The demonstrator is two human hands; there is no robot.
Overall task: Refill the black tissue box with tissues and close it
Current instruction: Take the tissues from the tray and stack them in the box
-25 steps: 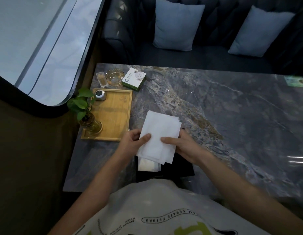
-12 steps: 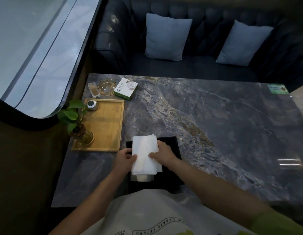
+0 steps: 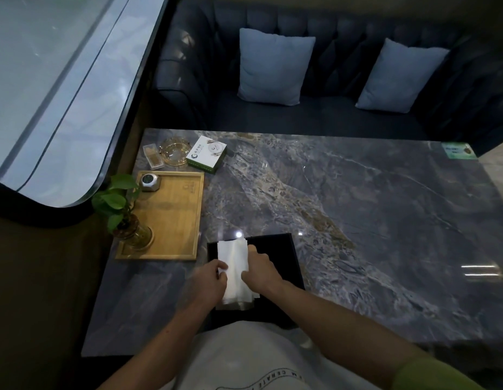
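Observation:
The black tissue box point(image 3: 284, 257) lies open on the marble table point(image 3: 357, 209) near its front edge, just in front of me. A folded stack of white tissues point(image 3: 234, 266) rests lengthwise in the left part of the box. My left hand point(image 3: 209, 280) grips the stack's left edge and my right hand point(image 3: 260, 270) grips its right edge, pressing it narrow between them. The lower end of the stack reaches the box's near side, where a pale patch shows beneath it.
A wooden tray point(image 3: 174, 215) at the left holds a small potted plant point(image 3: 123, 212) and a grey round gadget point(image 3: 149, 181). Behind it stand a glass ashtray point(image 3: 173, 150), a small clear box point(image 3: 152, 156) and a green-and-white carton point(image 3: 206, 154). A dark sofa with two cushions point(image 3: 275, 66) lies beyond the table.
The tissues were a wide sheet held above the box; both hands have squeezed them into a narrow stack and lowered it into the box's left part.

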